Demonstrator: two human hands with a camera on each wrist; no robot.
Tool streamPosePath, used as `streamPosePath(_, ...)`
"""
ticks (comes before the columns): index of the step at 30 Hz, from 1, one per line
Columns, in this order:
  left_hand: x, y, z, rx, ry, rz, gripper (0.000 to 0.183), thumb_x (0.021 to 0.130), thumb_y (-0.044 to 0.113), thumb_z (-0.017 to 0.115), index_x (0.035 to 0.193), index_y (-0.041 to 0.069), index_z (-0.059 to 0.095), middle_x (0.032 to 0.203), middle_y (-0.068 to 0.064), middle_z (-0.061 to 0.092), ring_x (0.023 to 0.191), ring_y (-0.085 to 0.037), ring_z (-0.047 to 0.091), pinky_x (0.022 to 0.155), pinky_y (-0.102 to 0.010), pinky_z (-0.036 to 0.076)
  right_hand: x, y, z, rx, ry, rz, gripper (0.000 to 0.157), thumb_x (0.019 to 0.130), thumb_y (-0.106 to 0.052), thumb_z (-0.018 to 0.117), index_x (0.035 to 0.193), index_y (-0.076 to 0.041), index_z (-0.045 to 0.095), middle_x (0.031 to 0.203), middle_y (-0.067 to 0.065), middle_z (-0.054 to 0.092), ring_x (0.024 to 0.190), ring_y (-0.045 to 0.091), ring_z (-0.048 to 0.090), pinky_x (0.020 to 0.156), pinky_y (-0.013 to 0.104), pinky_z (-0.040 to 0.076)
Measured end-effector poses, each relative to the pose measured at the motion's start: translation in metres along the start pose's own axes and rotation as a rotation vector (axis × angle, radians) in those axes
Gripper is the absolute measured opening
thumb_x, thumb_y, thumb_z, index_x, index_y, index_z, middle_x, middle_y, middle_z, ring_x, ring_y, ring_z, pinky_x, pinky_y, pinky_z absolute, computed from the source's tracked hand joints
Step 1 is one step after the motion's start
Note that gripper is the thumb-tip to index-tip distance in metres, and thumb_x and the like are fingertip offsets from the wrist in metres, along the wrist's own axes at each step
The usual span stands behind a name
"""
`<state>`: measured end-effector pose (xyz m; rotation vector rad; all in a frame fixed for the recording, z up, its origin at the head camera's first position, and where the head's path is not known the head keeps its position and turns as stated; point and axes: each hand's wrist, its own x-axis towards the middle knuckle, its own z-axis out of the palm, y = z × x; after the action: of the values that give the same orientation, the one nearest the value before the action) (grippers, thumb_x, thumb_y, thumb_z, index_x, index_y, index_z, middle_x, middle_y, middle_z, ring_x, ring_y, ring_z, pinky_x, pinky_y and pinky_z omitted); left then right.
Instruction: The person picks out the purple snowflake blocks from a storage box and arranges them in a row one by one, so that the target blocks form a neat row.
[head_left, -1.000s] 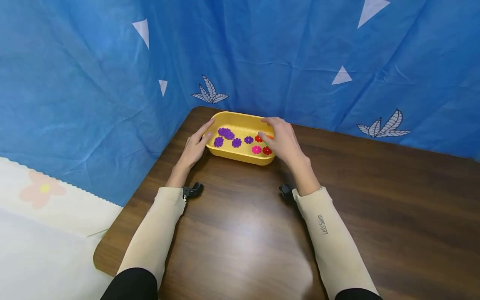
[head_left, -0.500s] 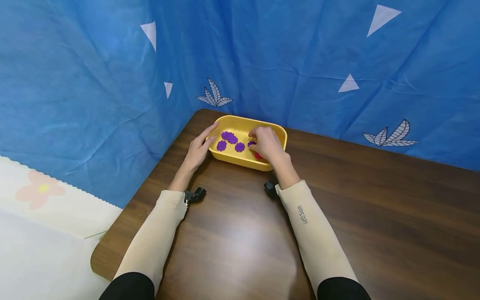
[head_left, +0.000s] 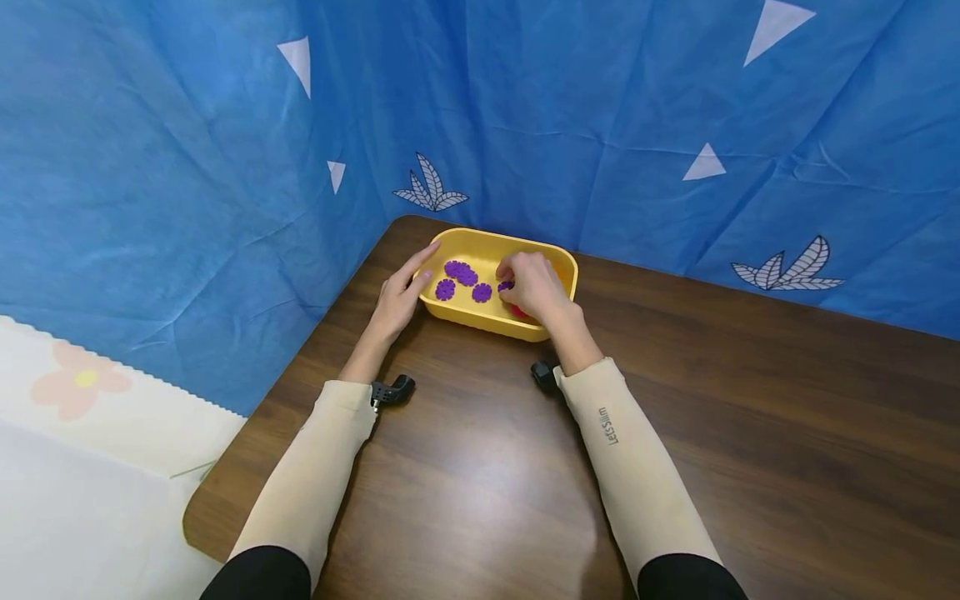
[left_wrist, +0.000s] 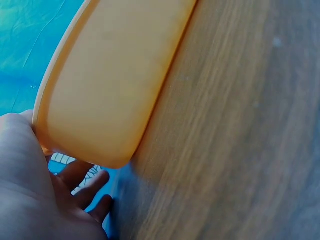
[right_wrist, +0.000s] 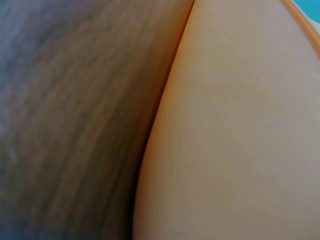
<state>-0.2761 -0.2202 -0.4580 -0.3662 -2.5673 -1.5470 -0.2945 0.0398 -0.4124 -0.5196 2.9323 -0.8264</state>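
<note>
A yellow plastic bin stands near the far left corner of the table. My left hand holds its left end, thumb at the rim and fingers outside the end wall, as the left wrist view also shows. Several purple flower-shaped discs lie in the bin's left half. My right hand reaches down inside the right half, fingers curled, with a purple disc partly visible between its fingertips and thumb. Whether it pinches that disc is unclear. A red piece shows below that hand, which hides the others there.
The brown wooden table extends toward me and to the right. A blue printed cloth hangs behind it and along its left. A white cloth with a pale flower lies beyond the left edge.
My right hand has moved left and down from the bin's right rim into the bin, covering the red and pink discs, and now hovers at a purple one. My left hand stays at the left end.
</note>
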Motion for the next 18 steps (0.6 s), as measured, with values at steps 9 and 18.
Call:
streamPosePath(9, 0.0007, 0.0000, 0.0003, -0.008, 0.001, 0.013, 0.048, 0.111, 0.024, 0.051, 0.158, 0.035, 0.050, 0.165, 0.006, 0.045, 0.156, -0.020, 0.038, 0.131, -0.047, 0.024, -0.0025, -0.0009, -0.0063, 0.031, -0.048, 0.007, 0.031, 0.088, -0.009, 0.085, 0.117, -0.003, 0.074, 0.111, 0.013, 0.073, 0.103, 0.028, 0.064, 0.100, 0.039, 0.056)
streamPosePath(18, 0.0012, 0.0012, 0.0003, -0.006, -0.001, 0.010, 0.049, 0.111, 0.023, 0.051, 0.158, 0.033, 0.050, 0.166, 0.004, 0.045, 0.156, -0.021, 0.038, 0.131, -0.046, 0.025, -0.0012, 0.0032, -0.0061, 0.028, -0.071, -0.005, 0.025, 0.086, -0.011, 0.086, 0.108, -0.006, 0.074, 0.103, 0.010, 0.071, 0.096, 0.025, 0.061, 0.092, 0.037, 0.055)
